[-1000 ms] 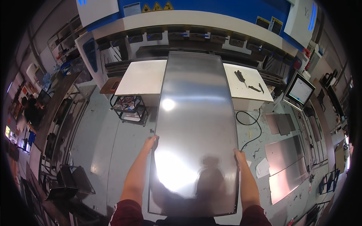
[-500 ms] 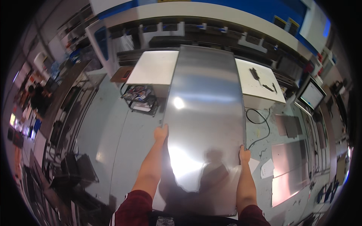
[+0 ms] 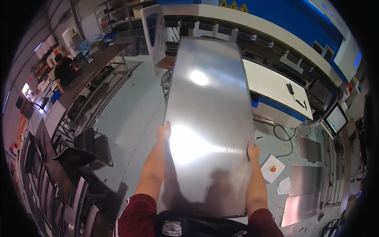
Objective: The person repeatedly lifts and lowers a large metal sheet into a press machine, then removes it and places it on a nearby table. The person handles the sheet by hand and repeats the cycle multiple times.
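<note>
A long, shiny sheet metal panel point(image 3: 209, 106) stretches away from my body, its far end close to the big blue and white machine. My left hand point(image 3: 162, 131) grips its left long edge, thumb lying along the top. On the opposite edge, slightly nearer to me, my right hand point(image 3: 253, 151) is closed around the rim. The fingers of both hands are mostly hidden beneath the panel. Bright glare and my dark reflection show on its surface. Behind its right side is a white worktop point(image 3: 268, 85), partly covered by the panel.
The machine point(image 3: 284, 23) spans the back. A screen point(image 3: 335, 119) stands at right. Near my right hand is a white box with a red button point(image 3: 273, 168). Metal sheets point(image 3: 304, 179) lie on the floor. At far left, a person point(image 3: 63, 71) is beside a long dark table point(image 3: 92, 71).
My view has turned left, and the panel has shifted left relative to the machine and worktop. The white box with the red button now shows fully. Both hands keep their grip.
</note>
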Motion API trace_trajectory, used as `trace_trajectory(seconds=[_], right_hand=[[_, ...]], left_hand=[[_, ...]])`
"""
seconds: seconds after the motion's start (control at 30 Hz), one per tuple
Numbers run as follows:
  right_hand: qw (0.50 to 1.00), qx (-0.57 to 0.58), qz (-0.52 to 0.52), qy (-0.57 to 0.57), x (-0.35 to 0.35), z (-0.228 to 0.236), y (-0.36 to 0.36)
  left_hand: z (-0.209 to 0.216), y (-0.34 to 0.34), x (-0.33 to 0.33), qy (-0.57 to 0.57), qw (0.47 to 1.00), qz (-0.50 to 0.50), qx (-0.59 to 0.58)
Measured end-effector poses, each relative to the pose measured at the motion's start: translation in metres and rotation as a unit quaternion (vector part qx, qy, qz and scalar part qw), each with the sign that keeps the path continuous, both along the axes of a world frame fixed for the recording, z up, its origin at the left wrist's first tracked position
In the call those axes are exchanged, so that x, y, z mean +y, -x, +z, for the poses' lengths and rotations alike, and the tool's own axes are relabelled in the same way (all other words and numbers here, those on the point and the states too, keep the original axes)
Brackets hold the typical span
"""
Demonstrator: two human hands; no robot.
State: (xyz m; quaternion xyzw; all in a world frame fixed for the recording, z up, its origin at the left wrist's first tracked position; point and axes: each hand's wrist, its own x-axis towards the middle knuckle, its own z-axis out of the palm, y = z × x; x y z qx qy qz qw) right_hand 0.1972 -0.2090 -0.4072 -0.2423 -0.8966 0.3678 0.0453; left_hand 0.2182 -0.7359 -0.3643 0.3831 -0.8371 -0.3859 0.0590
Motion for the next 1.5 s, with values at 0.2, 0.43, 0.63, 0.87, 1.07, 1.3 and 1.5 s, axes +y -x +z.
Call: trace_trajectory(seconds=[0.2, 0.43, 0.63, 0.87, 1.07, 1.3, 1.5], right_hand=[[0.995, 0.013, 0.102, -0.007, -0.128, 0.042, 0.021], [0.978, 0.002, 0.208, -0.001, -0.280, 0.065, 0.037], [0.946, -0.037, 0.321, 0.019, -0.411, 0.038, 0.054], [0.900, -0.066, 0.429, 0.030, -0.625, 0.036, 0.173], [0.853, -0.070, 0.516, 0.035, -0.799, 0.016, 0.245], [0.828, -0.058, 0.558, 0.028, -0.989, 0.004, 0.300], [0.840, -0.052, 0.538, -0.050, -1.140, 0.011, 0.336]], left_hand=[[-0.001, -0.074, -0.131, 0.004, 0.996, 0.085, 0.028], [-0.009, -0.149, -0.282, 0.018, 0.975, 0.204, 0.090], [-0.010, -0.199, -0.424, 0.015, 0.949, 0.286, 0.134], [-0.024, -0.197, -0.605, 0.065, 0.927, 0.358, 0.092], [-0.025, -0.209, -0.702, 0.037, 0.908, 0.395, 0.139], [-0.054, -0.189, -0.834, 0.032, 0.901, 0.432, 0.012], [-0.053, -0.127, -0.964, 0.080, 0.900, 0.427, -0.024]])
